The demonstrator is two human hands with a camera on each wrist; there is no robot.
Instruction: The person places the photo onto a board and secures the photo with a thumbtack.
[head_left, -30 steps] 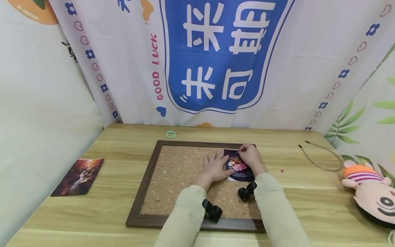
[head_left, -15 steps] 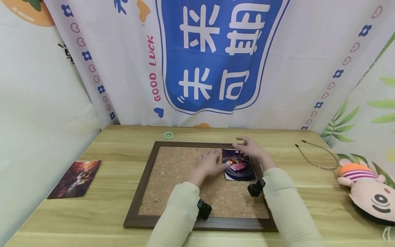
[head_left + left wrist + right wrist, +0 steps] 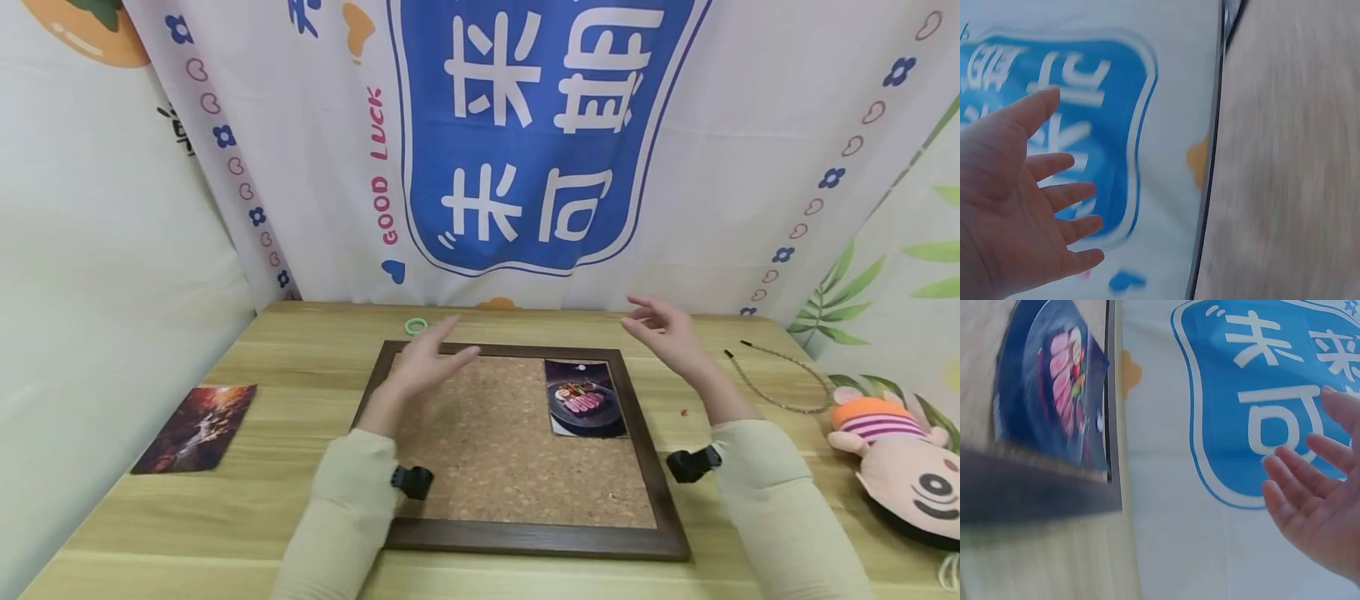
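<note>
Near edge of the bench [image 3: 105,550]: two pale sleeves [image 3: 337,508], a black wrist camera [image 3: 412,482] at each cuff. Dark wooden frame [image 3: 536,540] lies flat at centre, its near rail toward the person, enclosing a cork board [image 3: 517,475]. Right, near: plush doll [image 3: 903,467] on its back, striped top and orange section toward the far side. Left: glossy print [image 3: 197,429] in dark red and orange, lying on the bench well apart from the frame. Small red object [image 3: 684,412] just right of the frame; too small to identify. Food photo [image 3: 583,400], sliced meat on a dark plate, sits on the cork in the far right corner, just inside the frame; a small pale dot shows near its far edge. Left hand [image 3: 427,367]: fingers spread, empty, raised over the far left part of the board. Right hand [image 3: 663,333]: fingers loosely bent, empty, raised off the far right corner. Farther: braided cord [image 3: 787,404] in a curve at right, mint-green ring [image 3: 408,327] beyond the frame, then a white hanging cloth [image 3: 300,217] with a blue lettered panel.
</note>
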